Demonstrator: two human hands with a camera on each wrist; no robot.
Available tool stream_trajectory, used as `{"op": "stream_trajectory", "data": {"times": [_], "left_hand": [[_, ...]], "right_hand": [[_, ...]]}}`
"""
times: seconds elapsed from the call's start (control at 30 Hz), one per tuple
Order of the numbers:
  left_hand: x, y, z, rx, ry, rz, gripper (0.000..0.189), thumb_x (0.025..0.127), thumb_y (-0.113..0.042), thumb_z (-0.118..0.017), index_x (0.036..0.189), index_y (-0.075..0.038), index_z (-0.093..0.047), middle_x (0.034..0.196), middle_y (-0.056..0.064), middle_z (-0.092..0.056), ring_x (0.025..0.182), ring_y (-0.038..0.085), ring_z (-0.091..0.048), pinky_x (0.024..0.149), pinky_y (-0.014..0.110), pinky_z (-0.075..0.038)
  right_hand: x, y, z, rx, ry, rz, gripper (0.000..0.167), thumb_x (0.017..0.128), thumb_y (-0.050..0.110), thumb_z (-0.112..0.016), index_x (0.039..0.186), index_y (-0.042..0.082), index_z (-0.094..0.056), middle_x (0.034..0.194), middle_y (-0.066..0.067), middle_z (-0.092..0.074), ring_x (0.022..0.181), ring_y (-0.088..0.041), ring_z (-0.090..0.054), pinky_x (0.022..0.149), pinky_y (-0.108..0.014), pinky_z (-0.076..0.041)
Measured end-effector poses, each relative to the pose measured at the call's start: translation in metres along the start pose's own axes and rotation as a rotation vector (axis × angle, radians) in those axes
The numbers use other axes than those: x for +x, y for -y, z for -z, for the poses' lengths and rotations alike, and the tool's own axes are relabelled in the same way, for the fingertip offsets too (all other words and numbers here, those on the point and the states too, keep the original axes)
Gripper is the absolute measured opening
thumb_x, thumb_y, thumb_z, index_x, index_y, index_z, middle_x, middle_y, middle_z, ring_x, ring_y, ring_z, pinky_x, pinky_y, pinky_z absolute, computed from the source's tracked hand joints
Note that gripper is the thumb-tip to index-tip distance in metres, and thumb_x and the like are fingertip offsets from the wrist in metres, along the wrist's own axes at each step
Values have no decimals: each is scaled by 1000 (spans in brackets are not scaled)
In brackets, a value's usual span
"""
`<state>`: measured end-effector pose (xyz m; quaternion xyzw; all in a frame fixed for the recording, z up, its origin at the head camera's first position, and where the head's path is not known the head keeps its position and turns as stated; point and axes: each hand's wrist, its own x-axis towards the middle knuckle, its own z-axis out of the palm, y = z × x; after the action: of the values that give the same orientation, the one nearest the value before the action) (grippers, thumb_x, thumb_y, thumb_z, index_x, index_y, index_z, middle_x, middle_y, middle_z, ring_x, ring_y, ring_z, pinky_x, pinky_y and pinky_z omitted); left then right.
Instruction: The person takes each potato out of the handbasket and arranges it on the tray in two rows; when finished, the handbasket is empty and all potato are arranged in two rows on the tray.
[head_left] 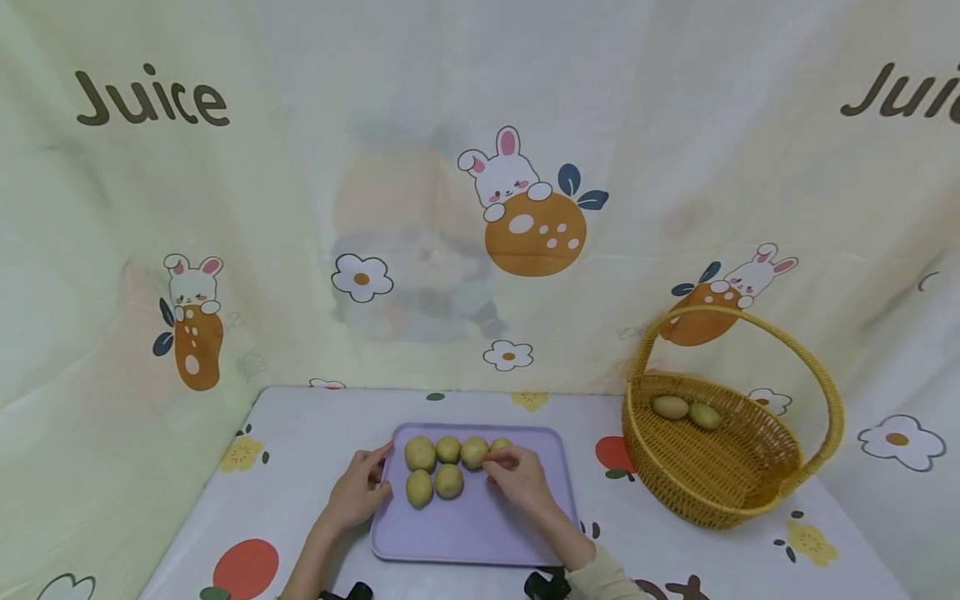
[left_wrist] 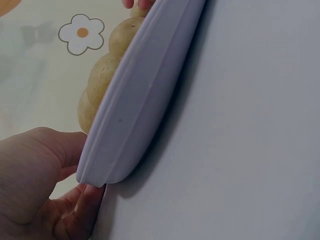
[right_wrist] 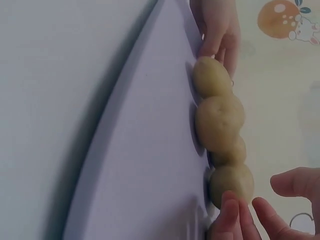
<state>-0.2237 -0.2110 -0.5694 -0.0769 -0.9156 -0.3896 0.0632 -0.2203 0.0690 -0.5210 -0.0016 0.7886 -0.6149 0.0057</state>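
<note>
Several small yellowish potatoes (head_left: 448, 482) lie in two rows on a lilac tray (head_left: 480, 533). My left hand (head_left: 360, 487) grips the tray's left edge; in the left wrist view, its digits (left_wrist: 72, 147) lie on both sides of the rim. Over the right end of the back row, my right hand (head_left: 521, 479) has its fingertips right at a potato (head_left: 474, 452) and partly hides the last one (head_left: 500, 444). In the right wrist view, those fingers (right_wrist: 230, 212) overlap the near potato (right_wrist: 232, 182), and the thumb is spread apart from them.
A yellow wicker basket (head_left: 675, 483) with a tall handle stands right of the tray, holding two oval potato-like things (head_left: 670, 407) at its back. The white printed table (head_left: 315, 417) meets a hanging curtain (head_left: 420, 100) with rabbit pictures behind. Dark wrist cameras (head_left: 547, 585) show at the bottom.
</note>
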Motion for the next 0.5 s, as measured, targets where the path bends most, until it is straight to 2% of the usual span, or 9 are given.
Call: {"op": "stream_trajectory", "data": {"times": [0.23,0.5], "left_hand": [[0,2,-1,10,-6,-13,64,77,-5,-67,140,-5,-54,105,4,-52,82,10,-52,68,27,-41],[-1,1,-1,12,-17,-16,64,77,-5,-67,140,-7,-55,107,4,-54,83,11,-54,69,28,-42]], "right_hand": [[-1,7,12,19,-30,-36,20,85,3,-67,99,-11,-67,76,-9,-66,66,-23,-67,59,-36,-55],[3,11,28,24,-67,-12,21,84,-1,-66,100,-15,-66,77,-17,-68,61,-22,-66,55,-36,-54]]}}
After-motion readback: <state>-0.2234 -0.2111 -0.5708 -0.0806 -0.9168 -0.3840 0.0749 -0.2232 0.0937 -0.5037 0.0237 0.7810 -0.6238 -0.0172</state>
